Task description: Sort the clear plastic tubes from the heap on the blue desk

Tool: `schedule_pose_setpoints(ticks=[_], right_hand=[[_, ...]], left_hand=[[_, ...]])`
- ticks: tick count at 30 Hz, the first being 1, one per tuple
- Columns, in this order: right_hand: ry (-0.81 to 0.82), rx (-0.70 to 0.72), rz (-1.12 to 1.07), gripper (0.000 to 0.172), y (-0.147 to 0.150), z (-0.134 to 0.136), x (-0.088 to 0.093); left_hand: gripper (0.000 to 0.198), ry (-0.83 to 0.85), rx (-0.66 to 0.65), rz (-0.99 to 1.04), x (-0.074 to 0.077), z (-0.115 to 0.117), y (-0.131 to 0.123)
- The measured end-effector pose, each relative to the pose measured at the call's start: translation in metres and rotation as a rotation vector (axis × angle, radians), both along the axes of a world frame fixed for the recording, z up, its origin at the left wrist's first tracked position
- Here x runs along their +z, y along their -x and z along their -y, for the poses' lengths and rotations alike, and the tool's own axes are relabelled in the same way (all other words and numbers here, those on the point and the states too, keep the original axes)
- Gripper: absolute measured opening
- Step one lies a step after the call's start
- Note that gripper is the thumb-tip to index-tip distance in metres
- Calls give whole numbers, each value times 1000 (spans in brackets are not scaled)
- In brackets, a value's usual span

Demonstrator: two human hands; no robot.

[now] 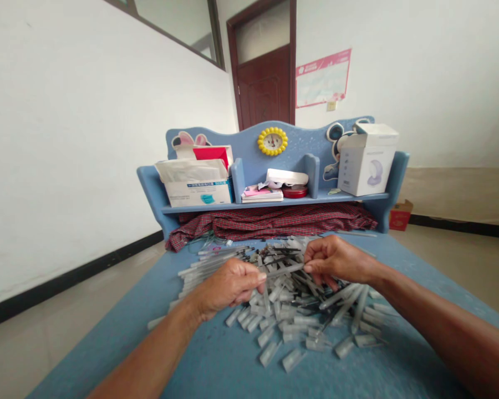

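Between my two hands a translucent pen barrel (285, 271) is held nearly level above a pile of pen parts. My left hand (239, 280) is closed, pinching its left end between thumb and fingers. At the other end, my right hand (330, 260) pinches the tip; whether a refill or another small part sits in those fingers is too small to tell. Below lie many loose clear pen caps (294, 359), with dark slim refills mixed in. Frosted pen barrels (189, 271) are laid side by side left of the pile, partly behind my left hand.
The blue desk (216, 360) has a raised shelf (216, 209) at the back. On it stand a mask box (199, 188), a red round tin (295, 192) and a white carton (368, 163). A checked cloth (270, 220) is bunched beneath the shelf.
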State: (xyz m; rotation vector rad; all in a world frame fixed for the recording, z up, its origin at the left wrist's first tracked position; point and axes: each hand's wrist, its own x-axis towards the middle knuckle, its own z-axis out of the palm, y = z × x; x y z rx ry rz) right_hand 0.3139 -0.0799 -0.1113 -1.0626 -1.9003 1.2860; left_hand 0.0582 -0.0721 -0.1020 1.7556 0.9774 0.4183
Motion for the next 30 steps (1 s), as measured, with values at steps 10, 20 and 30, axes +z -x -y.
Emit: schedule_pose_setpoints(ticks=[10, 20, 30], right_hand=[[-98, -8, 139, 10, 1, -1, -4], [-244, -15, 296, 9, 5, 5, -1], [-257, -30, 270, 9, 7, 4, -4]], left_hand=[[40, 6, 19, -33, 1, -1, 3], [39, -19, 24, -94, 7, -2, 8], [39, -24, 18, -104, 6, 1, 4]])
